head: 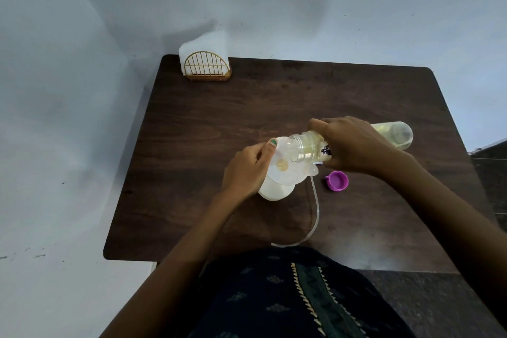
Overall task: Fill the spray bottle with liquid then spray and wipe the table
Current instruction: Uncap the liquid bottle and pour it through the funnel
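A white spray bottle (pixel 274 191) stands uncapped on the dark wooden table (pixel 219 118), with a translucent funnel (pixel 288 173) sitting in its neck. My left hand (pixel 247 170) grips the funnel's rim and the bottle's top. My right hand (pixel 354 145) holds a clear bottle of yellowish liquid (pixel 304 147) tilted almost flat, its open mouth over the funnel. A little liquid sits in the funnel's centre. The sprayer's clear dip tube (pixel 316 214) lies curved on the table toward me; its head is hidden.
A purple cap (pixel 338 180) lies just right of the funnel. A gold wire napkin holder (pixel 207 67) with white napkins stands at the table's far left corner, against the wall. The table's near edge meets my lap.
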Available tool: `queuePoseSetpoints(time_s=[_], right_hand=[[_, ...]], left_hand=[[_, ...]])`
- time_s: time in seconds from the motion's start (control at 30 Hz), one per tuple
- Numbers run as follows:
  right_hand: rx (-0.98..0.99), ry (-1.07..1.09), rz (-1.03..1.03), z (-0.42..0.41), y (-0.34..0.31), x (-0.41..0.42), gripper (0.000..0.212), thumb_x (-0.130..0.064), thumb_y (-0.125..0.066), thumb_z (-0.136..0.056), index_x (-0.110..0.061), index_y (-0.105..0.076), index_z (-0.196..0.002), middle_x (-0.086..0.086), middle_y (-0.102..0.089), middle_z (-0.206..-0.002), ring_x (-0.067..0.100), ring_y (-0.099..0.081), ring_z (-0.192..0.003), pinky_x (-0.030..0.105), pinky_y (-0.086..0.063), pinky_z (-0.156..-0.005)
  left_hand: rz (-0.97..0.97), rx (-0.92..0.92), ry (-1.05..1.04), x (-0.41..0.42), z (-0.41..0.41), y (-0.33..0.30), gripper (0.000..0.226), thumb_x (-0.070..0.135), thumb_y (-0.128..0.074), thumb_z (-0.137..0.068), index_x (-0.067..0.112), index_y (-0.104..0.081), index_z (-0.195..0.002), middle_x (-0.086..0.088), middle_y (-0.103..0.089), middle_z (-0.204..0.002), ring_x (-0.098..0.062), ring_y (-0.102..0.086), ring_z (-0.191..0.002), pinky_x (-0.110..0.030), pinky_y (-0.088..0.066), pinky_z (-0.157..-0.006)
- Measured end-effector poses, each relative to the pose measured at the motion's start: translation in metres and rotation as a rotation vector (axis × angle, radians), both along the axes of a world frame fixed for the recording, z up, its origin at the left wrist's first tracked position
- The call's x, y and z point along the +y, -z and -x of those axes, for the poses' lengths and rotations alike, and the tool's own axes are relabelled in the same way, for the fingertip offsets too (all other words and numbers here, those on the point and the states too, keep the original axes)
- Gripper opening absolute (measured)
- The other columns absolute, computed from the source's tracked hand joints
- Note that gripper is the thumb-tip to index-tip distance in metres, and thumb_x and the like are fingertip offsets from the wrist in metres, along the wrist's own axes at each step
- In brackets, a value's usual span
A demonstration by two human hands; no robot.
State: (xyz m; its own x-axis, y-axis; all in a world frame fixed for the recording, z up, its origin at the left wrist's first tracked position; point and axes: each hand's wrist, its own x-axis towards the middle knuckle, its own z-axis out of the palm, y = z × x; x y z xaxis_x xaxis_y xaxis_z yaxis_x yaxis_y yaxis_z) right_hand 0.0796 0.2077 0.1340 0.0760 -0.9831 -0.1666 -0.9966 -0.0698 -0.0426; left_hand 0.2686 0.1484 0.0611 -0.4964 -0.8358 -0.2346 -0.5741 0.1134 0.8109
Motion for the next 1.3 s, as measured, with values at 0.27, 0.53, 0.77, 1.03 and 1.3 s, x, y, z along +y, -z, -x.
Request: queuePoseSetpoints(time_s=[0.27, 0.53, 0.77, 1.03, 1.3], right_hand=[[0.008, -0.006, 0.001, 0.0006, 0.0002, -0.0005, 0.044, -0.021, -0.074, -0.071, -0.016, -0.051, -0.108, 0.002, -0.066, -0.090, 0.024, -0.063, -0.077, 0.040, -0.054, -0.067], [0.013, -0.011, -0.009, 0.0001, -0.0007, -0.0011, 0.045, -0.023, -0.074, -0.073, -0.016, -0.051, -0.110, 0.003, -0.066, -0.092, 0.023, -0.062, -0.078, 0.035, -0.051, -0.066], [0.010, -0.012, 0.000, 0.0002, 0.0003, -0.0014, 0.044, -0.022, -0.074, -0.072, -0.015, -0.051, -0.109, 0.004, -0.066, -0.091, 0.025, -0.062, -0.077, 0.038, -0.052, -0.066], [0.011, -0.016, 0.014, 0.0013, 0.0025, -0.0019, 0.044, -0.023, -0.075, -0.071, -0.015, -0.052, -0.108, 0.003, -0.066, -0.090, 0.024, -0.062, -0.076, 0.034, -0.049, -0.062], [0.014, -0.018, 0.016, 0.0015, 0.0020, -0.0025, 0.043, -0.024, -0.075, -0.072, -0.016, -0.051, -0.106, 0.003, -0.066, -0.089, 0.024, -0.062, -0.076, 0.031, -0.045, -0.061]], left_hand=[[0.001, 0.014, 0.015, 0.0001, -0.0007, 0.0006, 0.044, 0.052, -0.033, -0.098, 0.026, -0.056, -0.071, 0.008, -0.053, -0.061, -0.019, -0.062, -0.069, -0.031, -0.040, -0.060], [0.006, 0.021, 0.024, 0.0000, -0.0002, -0.0006, 0.039, 0.050, -0.033, -0.099, 0.032, -0.051, -0.069, 0.010, -0.053, -0.062, -0.014, -0.059, -0.068, -0.028, -0.038, -0.060], [-0.005, 0.022, 0.021, -0.0005, 0.0003, 0.0014, 0.040, 0.051, -0.033, -0.099, 0.031, -0.052, -0.070, 0.010, -0.052, -0.062, -0.015, -0.060, -0.071, -0.030, -0.040, -0.062], [-0.002, 0.033, 0.011, 0.0007, -0.0008, -0.0012, 0.043, 0.050, -0.034, -0.099, 0.029, -0.049, -0.065, 0.010, -0.050, -0.059, -0.018, -0.062, -0.071, -0.028, -0.036, -0.060], [-0.002, 0.039, 0.007, 0.0009, -0.0002, -0.0010, 0.045, 0.050, -0.035, -0.099, 0.027, -0.051, -0.064, 0.008, -0.050, -0.057, -0.018, -0.060, -0.067, -0.031, -0.040, -0.060]])
